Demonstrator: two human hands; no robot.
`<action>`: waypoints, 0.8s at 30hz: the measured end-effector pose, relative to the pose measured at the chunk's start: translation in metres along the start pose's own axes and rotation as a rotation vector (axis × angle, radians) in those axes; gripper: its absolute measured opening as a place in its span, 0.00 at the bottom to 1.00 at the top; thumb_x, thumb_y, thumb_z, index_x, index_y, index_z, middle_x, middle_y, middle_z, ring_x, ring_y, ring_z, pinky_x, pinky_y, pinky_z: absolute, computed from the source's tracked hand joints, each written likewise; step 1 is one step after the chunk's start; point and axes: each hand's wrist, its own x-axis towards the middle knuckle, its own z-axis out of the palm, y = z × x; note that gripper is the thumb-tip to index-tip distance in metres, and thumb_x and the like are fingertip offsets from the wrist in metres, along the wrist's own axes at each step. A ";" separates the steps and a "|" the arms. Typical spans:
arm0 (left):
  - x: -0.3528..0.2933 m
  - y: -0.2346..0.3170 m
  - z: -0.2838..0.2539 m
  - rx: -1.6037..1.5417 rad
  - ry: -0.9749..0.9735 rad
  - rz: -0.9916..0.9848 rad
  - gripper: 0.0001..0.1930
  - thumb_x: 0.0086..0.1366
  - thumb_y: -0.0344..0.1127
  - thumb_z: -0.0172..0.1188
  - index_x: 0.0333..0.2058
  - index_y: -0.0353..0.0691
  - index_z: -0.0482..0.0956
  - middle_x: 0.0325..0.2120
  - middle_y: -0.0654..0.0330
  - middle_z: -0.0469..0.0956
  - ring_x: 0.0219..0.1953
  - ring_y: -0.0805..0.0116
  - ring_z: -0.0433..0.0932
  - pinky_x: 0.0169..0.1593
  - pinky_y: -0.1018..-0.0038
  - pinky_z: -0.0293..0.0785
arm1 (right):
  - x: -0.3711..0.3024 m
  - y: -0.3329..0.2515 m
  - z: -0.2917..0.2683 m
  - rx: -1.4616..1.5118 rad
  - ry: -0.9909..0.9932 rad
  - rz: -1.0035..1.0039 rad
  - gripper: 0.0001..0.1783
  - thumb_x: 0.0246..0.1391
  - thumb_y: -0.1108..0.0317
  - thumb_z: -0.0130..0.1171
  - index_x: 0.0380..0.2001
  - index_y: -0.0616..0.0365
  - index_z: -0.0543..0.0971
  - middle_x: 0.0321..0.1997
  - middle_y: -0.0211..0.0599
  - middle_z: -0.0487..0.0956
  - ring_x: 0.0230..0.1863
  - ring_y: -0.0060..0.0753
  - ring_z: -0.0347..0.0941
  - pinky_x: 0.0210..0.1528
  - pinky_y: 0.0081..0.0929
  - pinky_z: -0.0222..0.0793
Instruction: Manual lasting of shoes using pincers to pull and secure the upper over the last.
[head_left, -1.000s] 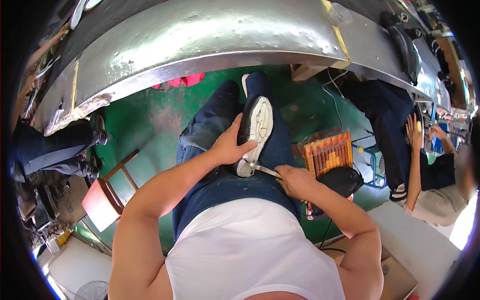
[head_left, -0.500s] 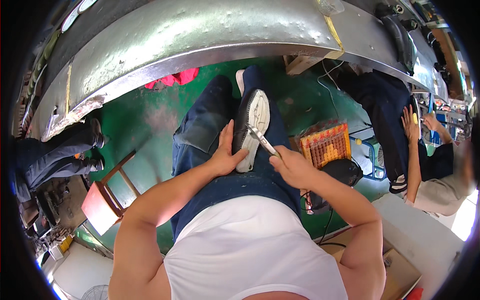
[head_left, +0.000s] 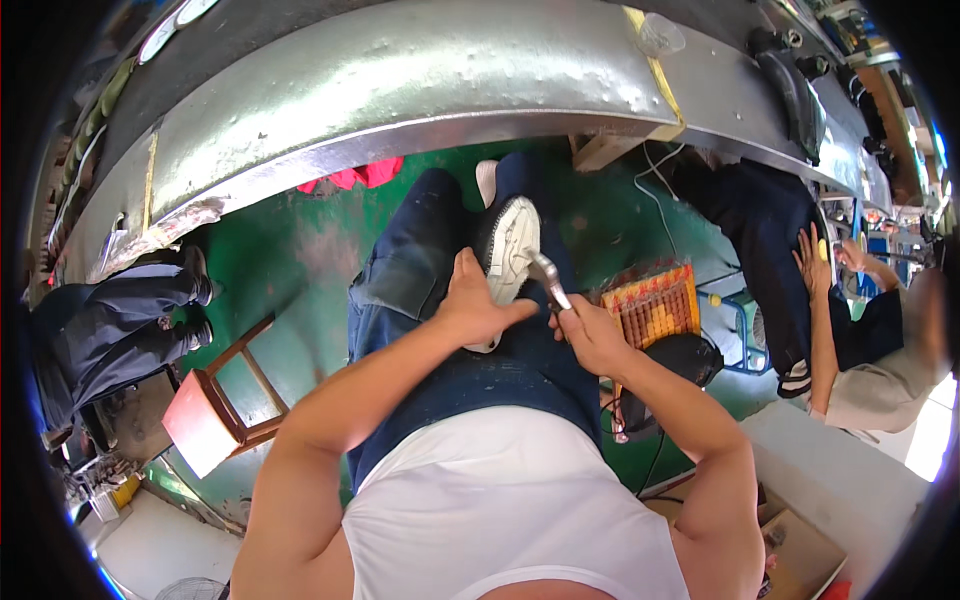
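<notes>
Resting sole-up on the lap, the shoe (head_left: 507, 262) is clamped by the left hand (head_left: 475, 305); right hand (head_left: 590, 335) fingers closed round metal pliers (head_left: 549, 281) touching its sole.

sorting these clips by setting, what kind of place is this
Probably a shoe factory or workshop line. The left hand steadies a white-soled shoe on the lap while the right hand works a metal tool at it, beside a long metal bench where another seated person also works.

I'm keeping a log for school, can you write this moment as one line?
left hand: holds shoe on lap | right hand: grips metal tool at sole edge | seated by metal bench
</notes>
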 end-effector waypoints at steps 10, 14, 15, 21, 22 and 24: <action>-0.021 0.021 -0.092 -0.602 0.032 0.423 0.54 0.50 0.46 0.74 0.67 0.29 0.51 0.59 0.45 0.69 0.60 0.53 0.72 0.63 0.63 0.67 | 0.022 -0.008 -0.050 0.309 0.355 -0.153 0.23 0.71 0.55 0.39 0.46 0.66 0.73 0.34 0.36 0.79 0.32 0.26 0.76 0.38 0.26 0.72; -0.022 0.049 -0.138 -1.610 -0.333 0.335 0.47 0.63 0.67 0.55 0.67 0.34 0.57 0.64 0.46 0.64 0.64 0.51 0.68 0.66 0.53 0.65 | 0.042 -0.039 -0.085 -0.096 0.404 -0.222 0.19 0.69 0.59 0.43 0.46 0.65 0.73 0.34 0.44 0.80 0.32 0.38 0.79 0.38 0.32 0.74; -0.021 0.062 -0.134 -1.667 -0.212 0.310 0.43 0.68 0.70 0.41 0.66 0.37 0.59 0.63 0.46 0.66 0.61 0.49 0.71 0.61 0.51 0.70 | 0.051 -0.041 -0.089 -0.122 0.447 -0.232 0.17 0.66 0.61 0.48 0.47 0.65 0.73 0.35 0.48 0.79 0.35 0.49 0.78 0.40 0.38 0.72; -0.004 0.069 -0.153 -1.810 -0.082 0.245 0.38 0.71 0.67 0.36 0.58 0.38 0.70 0.51 0.47 0.76 0.53 0.47 0.77 0.53 0.48 0.75 | 0.108 -0.082 -0.129 -0.665 0.691 -0.623 0.20 0.60 0.59 0.57 0.47 0.65 0.72 0.41 0.50 0.77 0.42 0.57 0.72 0.45 0.47 0.67; -0.003 0.071 -0.155 -1.802 -0.053 0.252 0.38 0.71 0.68 0.35 0.58 0.39 0.71 0.50 0.49 0.76 0.53 0.47 0.77 0.55 0.48 0.74 | 0.118 -0.087 -0.133 -0.665 0.691 -0.622 0.20 0.60 0.59 0.57 0.47 0.65 0.72 0.41 0.50 0.77 0.42 0.57 0.72 0.45 0.47 0.67; -0.002 0.074 -0.158 -1.791 -0.033 0.235 0.37 0.71 0.68 0.34 0.58 0.40 0.70 0.50 0.49 0.76 0.53 0.47 0.77 0.55 0.47 0.74 | 0.140 -0.097 -0.142 -0.760 0.744 -0.587 0.21 0.59 0.58 0.59 0.47 0.64 0.73 0.41 0.50 0.77 0.42 0.56 0.73 0.45 0.47 0.67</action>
